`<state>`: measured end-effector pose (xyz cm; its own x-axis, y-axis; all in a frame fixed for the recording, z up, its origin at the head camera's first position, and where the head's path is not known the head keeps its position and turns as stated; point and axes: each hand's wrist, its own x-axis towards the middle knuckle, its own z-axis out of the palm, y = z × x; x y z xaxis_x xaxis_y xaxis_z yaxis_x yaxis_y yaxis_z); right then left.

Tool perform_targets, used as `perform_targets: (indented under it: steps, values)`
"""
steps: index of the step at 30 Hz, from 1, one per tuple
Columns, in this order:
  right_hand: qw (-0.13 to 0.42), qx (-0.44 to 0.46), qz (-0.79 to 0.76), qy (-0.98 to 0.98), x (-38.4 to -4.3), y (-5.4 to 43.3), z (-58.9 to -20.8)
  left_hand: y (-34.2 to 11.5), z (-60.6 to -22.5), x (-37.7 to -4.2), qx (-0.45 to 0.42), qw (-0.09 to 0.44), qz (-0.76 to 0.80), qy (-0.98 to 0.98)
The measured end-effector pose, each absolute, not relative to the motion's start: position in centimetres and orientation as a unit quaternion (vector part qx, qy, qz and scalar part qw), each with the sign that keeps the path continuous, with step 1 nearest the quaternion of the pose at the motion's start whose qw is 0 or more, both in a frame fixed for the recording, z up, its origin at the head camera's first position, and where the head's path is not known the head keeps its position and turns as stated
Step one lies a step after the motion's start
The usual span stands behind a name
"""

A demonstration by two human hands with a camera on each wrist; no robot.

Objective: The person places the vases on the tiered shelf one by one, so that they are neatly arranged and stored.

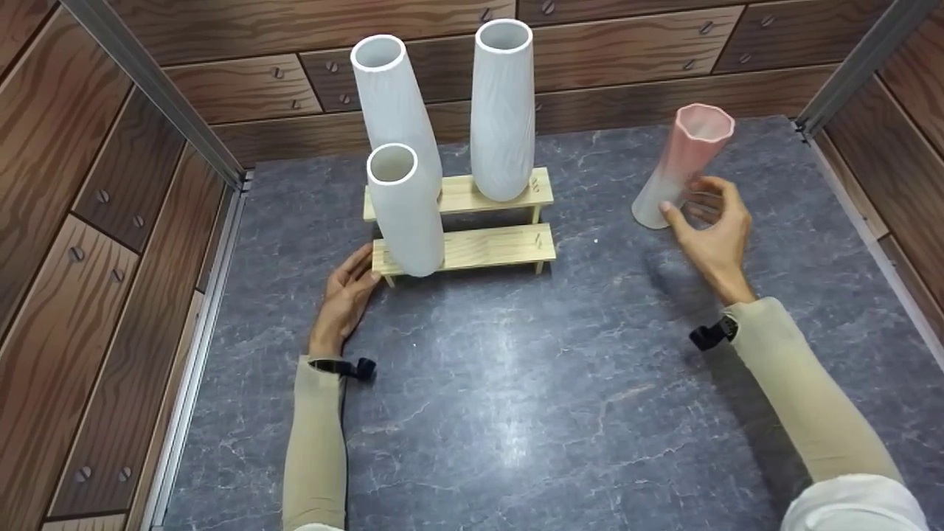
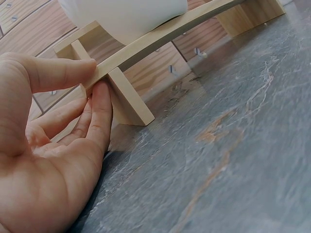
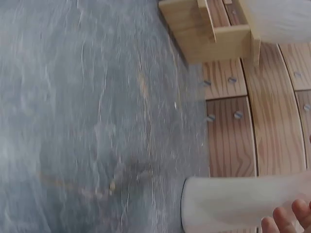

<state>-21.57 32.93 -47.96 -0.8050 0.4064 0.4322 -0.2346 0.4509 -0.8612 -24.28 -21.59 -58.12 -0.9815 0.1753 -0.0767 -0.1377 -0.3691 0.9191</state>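
At the left end of the light wooden two-tier stand (image 1: 487, 249), my left hand (image 1: 344, 299) pinches the front board, its thumb (image 2: 65, 73) on top and fingers underneath. A white vase (image 1: 409, 221) stands on that front board, close to the hand. Two taller white vases, one at the left (image 1: 398, 103) and one at the right (image 1: 503, 118), stand on the rear board. Off to the right, a vase fading from pink to white (image 1: 675, 166) stands on the tabletop. My right hand (image 1: 712, 225) holds it around its lower half, thumb in front and fingers curled along its right side.
The dark marbled tabletop (image 1: 487, 383) stretches between my forearms. Wood-patterned panels (image 1: 634, 44) wall it in at the back and both sides. Metal rails (image 1: 199, 317) run along the panel edges. Each wrist wears a black strap with a small camera (image 1: 712, 334).
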Motion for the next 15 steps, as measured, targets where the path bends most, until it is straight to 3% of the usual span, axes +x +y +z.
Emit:
perform_targets:
  steps: [6, 15]
  values:
    - [0.301, -0.088, 0.488, -0.814, -23.8, 35.9, -50.5, -21.7, -58.1, -24.2, 0.015, 0.094, 0.828, 0.552]
    - [0.273, -0.125, 0.471, -0.83, -26.1, 37.2, -51.2, -21.5, -58.1, -24.3, 0.014, 0.098, 0.835, 0.542]
